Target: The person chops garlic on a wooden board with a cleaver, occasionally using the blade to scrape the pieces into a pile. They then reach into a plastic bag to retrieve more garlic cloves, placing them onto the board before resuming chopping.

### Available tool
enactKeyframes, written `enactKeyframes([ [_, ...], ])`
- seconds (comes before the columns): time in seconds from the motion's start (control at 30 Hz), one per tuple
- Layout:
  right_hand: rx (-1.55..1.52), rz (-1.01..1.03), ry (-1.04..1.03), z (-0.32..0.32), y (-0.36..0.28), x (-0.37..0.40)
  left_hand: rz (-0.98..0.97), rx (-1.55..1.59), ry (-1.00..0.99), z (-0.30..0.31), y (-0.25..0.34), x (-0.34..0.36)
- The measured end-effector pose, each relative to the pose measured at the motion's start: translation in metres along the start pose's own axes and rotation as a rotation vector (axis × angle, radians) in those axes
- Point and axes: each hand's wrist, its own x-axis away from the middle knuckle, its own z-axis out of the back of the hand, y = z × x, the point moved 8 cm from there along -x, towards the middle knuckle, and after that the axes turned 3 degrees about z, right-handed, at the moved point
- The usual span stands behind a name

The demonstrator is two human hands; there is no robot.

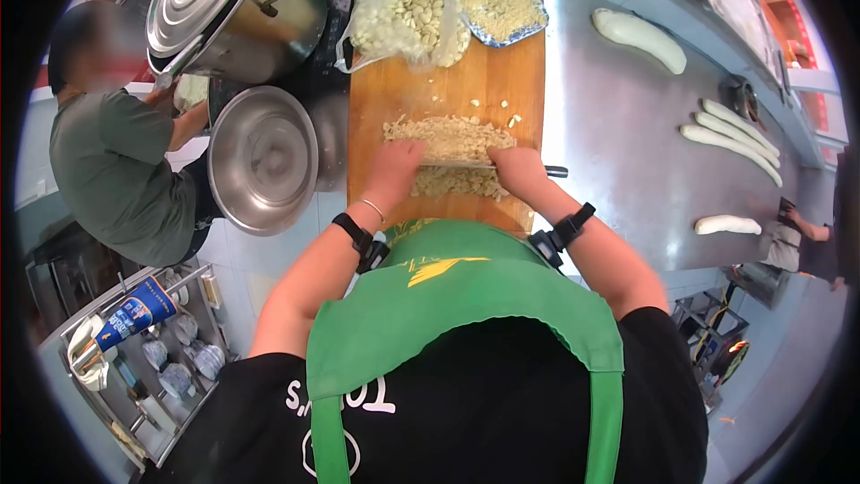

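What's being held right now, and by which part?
A knife across the chopped garlic. The right hand has its grip at the handle end; the left hand rests on the blade's other end.

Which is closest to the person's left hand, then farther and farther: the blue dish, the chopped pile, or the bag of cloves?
1. Chopped pile, just past the left hand on the board.
2. Bag of cloves, at the board's far end, left side.
3. Blue dish, far end, right side.
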Motion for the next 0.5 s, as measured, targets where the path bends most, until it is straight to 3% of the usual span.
enactKeyframes([
  [0.17, -0.061, 0.041, 0.111, 0.016, -0.009, 0.007, -0.036, -0.039, -0.001, 0.014, 0.006, 0.003],
  [0.27, -0.057, -0.037, 0.089, 0.011, -0.003, 0.009, -0.016, -0.060, -0.016, -0.007, 0.004, 0.002],
  [0.4, -0.057, 0.045, 0.047, 0.017, -0.003, 0.001, -0.024, -0.052, -0.043, 0.001, -0.002, -0.010],
  [0.5, -0.013, 0.004, 0.093, 0.016, -0.009, 0.012, -0.047, 0.044, 0.047, 0.005, 0.005, 0.000],
])
